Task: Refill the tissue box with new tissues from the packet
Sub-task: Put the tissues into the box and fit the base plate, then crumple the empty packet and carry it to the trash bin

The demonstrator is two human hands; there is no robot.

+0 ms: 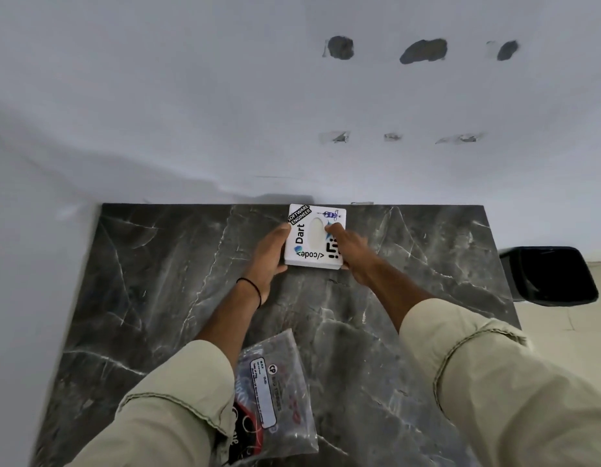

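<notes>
A white square tissue box (312,244) covered in stickers, with an oval opening on top, sits near the far edge of the dark marble table (157,264). My left hand (269,254) grips its left side. My right hand (351,252) holds its right side, fingers over the top edge. A clear plastic tissue packet (275,389) with a printed label lies flat near the table's front, between my forearms and partly under my left sleeve. Whether it holds tissues is unclear.
A white wall with patched holes rises directly behind the table. A black bin (548,276) stands on the floor beyond the table's right edge.
</notes>
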